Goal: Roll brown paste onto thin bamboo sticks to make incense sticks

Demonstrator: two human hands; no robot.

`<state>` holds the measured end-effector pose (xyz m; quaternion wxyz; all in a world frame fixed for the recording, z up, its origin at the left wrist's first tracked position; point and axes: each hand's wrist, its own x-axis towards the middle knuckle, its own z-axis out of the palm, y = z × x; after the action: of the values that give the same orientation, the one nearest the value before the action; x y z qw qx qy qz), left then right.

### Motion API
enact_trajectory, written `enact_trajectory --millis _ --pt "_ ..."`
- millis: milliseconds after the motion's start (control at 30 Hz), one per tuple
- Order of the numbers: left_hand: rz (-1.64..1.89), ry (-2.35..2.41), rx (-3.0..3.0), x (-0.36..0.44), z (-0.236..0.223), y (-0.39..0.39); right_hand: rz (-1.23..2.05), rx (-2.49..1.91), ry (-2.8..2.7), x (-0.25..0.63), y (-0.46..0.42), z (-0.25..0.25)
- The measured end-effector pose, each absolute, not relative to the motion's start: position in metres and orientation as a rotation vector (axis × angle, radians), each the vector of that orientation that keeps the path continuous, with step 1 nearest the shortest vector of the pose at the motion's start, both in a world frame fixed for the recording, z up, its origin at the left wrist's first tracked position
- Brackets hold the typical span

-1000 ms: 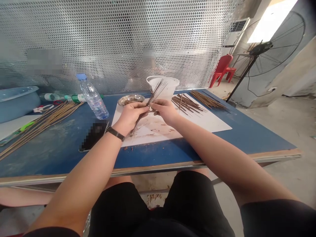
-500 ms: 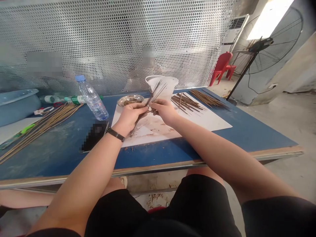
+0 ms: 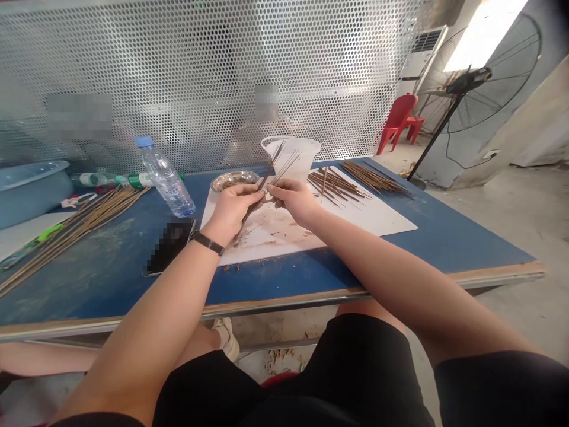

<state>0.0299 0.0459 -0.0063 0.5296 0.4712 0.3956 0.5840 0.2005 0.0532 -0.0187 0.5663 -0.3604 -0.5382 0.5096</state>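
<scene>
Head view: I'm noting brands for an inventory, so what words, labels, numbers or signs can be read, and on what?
No text is legible.
Clear plastic bottle with a blue cap: blue marks, too small and blurred.
Green plastic bottle with a white label, lying down: too blurred.

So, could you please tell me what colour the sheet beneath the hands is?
The sheet is white with brown smudges; the head view shows it best.

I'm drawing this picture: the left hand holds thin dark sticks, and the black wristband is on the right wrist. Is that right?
Almost! The black wristband is on the left wrist, not the right, as the head view shows. The left hand does hold thin dark sticks.
</scene>
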Motion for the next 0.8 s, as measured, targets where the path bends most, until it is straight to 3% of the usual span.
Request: enact_trajectory --millis 400,467,667,800 --pt "1.451 0.949 1.102 0.027 -0.006 0.050 1.183 -0.834 -1.196 0.202 0.054 -0.013" --pt "1.571 0.953 1.051 0.023 -0.004 0.055 0.993 -0.851 -1.215 0.214 0.058 0.000" --pt "1.826 0.875 0.850 0.008 0.004 0.064 -0.024 -1.024 -1.625 0.257 0.084 0.019" --pt "1.982 0.834 0.904 0.003 0.005 0.068 -0.167 -1.340 -2.226 0.241 0.105 -0.009"
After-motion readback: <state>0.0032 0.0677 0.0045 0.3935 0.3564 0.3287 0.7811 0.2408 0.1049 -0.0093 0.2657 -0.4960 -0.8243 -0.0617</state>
